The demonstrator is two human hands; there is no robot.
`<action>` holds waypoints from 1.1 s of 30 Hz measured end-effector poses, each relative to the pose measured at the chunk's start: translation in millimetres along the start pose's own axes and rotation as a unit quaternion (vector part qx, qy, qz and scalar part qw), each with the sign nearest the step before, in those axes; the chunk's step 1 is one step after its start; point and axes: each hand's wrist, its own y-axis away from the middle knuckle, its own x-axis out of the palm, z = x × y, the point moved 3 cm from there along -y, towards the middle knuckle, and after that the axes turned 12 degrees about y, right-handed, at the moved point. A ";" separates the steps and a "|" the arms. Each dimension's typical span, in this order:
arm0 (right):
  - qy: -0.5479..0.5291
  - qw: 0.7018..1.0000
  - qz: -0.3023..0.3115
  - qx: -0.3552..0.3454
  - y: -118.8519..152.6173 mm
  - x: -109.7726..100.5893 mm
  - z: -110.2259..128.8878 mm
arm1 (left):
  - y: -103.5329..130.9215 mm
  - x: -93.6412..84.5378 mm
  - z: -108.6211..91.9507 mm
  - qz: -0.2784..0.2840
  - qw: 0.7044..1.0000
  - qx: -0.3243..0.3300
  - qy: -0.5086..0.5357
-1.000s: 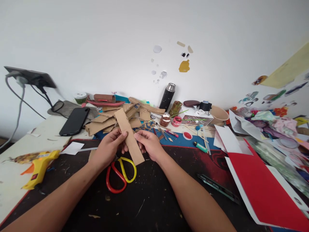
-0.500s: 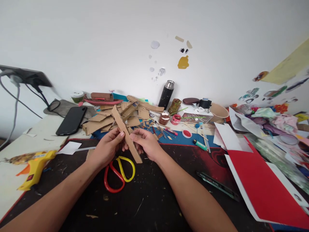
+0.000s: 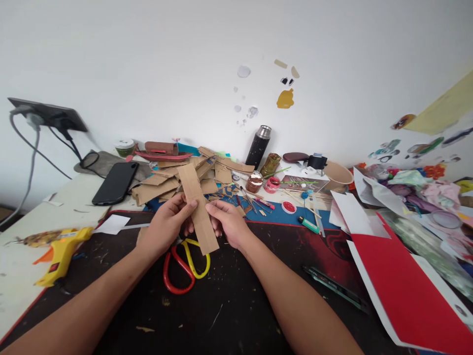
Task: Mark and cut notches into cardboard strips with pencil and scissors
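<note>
A flat brown cardboard strip [image 3: 200,213] is held up over the dark mat, slanting from upper left to lower right. My left hand [image 3: 172,217] pinches its left edge, thumb on the front face. On the opposite edge my right hand [image 3: 227,219] grips it with thumb in front and fingers behind. Below the strip lie scissors [image 3: 180,291] with one red and one yellow handle loop; their blades are mostly hidden under the hands. Behind the strip is a heap of cardboard scraps [image 3: 157,190].
A yellow glue gun [image 3: 61,259] and black phone [image 3: 115,183] lie left. Along the wall stand a black flask [image 3: 258,148] and paint jars [image 3: 254,182]. To the right are a utility knife [image 3: 334,288], a green lighter [image 3: 309,225] and red card [image 3: 402,281].
The cardboard strip has turned in my hands, so its broad face now shows wider. Both hands keep their hold. The whole view has shifted slightly.
</note>
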 end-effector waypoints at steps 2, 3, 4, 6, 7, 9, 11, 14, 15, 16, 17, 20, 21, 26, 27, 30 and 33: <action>-0.004 1.000 0.000 -0.003 -0.8 -0.2 -1.4 | 1.5 2.2 0.8 0.011 1.000 -0.008 0.002; -0.005 1.000 0.000 -0.004 -1.4 -0.4 -2.1 | 2.4 3.5 1.3 0.019 1.000 -0.012 0.003; -0.004 1.000 -0.001 -0.005 -1.9 -0.8 -2.6 | 3.0 4.4 1.9 0.026 1.000 -0.017 0.004; 0.003 1.000 -0.002 -0.008 -2.8 -1.7 -3.0 | 2.4 3.0 2.0 0.017 1.000 -0.012 0.012; 0.012 1.000 -0.003 -0.011 -2.7 -2.1 -2.4 | 0.9 -0.1 1.3 -0.004 1.000 -0.001 0.023; 0.046 0.999 -0.009 -0.025 -1.0 -2.4 0.9 | -4.2 -10.9 -1.4 -0.075 0.995 0.037 0.057; 0.109 0.993 -0.007 -0.040 4.1 0.4 7.0 | -10.9 -24.0 -5.2 -0.138 0.984 0.079 0.085; 0.258 0.964 0.021 -0.057 18.0 13.4 18.9 | -20.2 -41.8 -11.3 -0.200 0.966 0.121 0.110; 0.326 0.942 0.027 -0.070 23.7 19.3 23.0 | -22.4 -46.5 -13.2 -0.215 0.961 0.129 0.115; 0.394 0.915 0.037 -0.081 29.2 25.9 26.4 | -24.0 -50.5 -15.0 -0.227 0.957 0.136 0.119; 0.457 0.883 0.062 -0.084 34.4 33.0 27.9 | -25.2 -53.8 -16.8 -0.237 0.953 0.142 0.123; 0.610 0.770 0.145 -0.117 45.9 51.5 27.3 | -26.7 -59.8 -20.2 -0.256 0.945 0.157 0.133; 0.637 0.744 0.159 -0.125 48.1 55.2 26.0 | -26.9 -60.5 -20.4 -0.258 0.944 0.158 0.135; 0.691 0.688 0.168 -0.146 53.4 62.4 23.4 | -26.4 -57.9 -17.6 -0.251 0.947 0.148 0.135; 0.700 0.679 0.166 -0.144 54.9 63.4 23.9 | -25.9 -56.8 -17.2 -0.248 0.948 0.146 0.134; 0.726 0.657 0.155 -0.129 61.1 65.3 26.4 | -23.9 -54.1 -17.5 -0.242 0.951 0.142 0.132; 0.736 0.652 0.143 -0.114 68.0 62.4 28.8 | -22.3 -52.6 -18.3 -0.238 0.953 0.136 0.130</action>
